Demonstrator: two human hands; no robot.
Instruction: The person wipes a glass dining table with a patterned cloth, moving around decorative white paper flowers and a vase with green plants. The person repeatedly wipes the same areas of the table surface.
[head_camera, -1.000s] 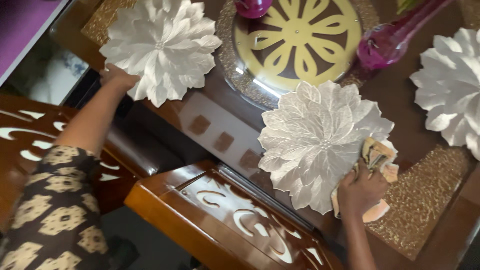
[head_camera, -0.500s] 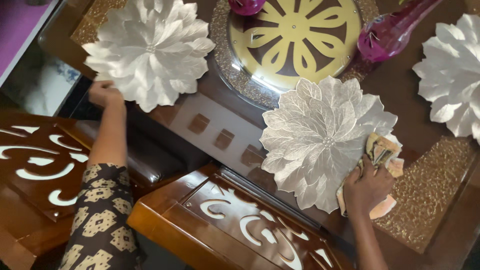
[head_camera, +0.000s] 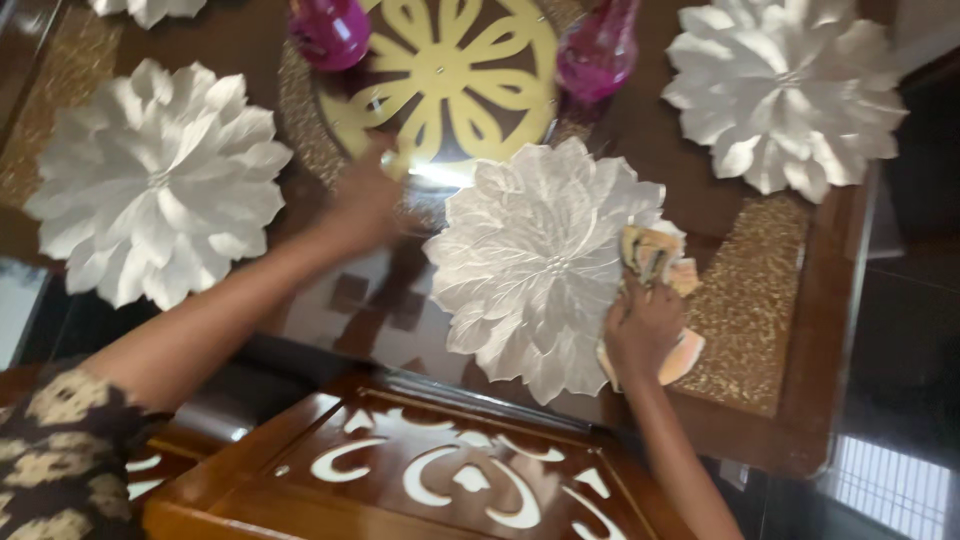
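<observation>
My right hand (head_camera: 642, 328) grips a crumpled tan and orange cloth (head_camera: 655, 262) at the right edge of a silver flower-shaped placemat (head_camera: 537, 260) lying on the dark glass-topped table (head_camera: 745, 215). My left hand (head_camera: 366, 198), blurred by motion, hovers over the table between that mat and a second silver flower placemat (head_camera: 155, 185) at the left, close to the rim of a round gold-patterned turntable (head_camera: 450, 75). I cannot make out anything held in the left hand.
A third silver flower placemat (head_camera: 785, 90) lies at the back right. Two magenta glass vases (head_camera: 330, 30) (head_camera: 597, 50) stand by the turntable. A carved wooden chair back (head_camera: 420, 470) sits against the table's near edge. Gold textured patches (head_camera: 745, 310) mark the tabletop.
My left hand let go of the left placemat and swung right toward the middle of the table. The view shifted to the right. My right hand stays on the cloth.
</observation>
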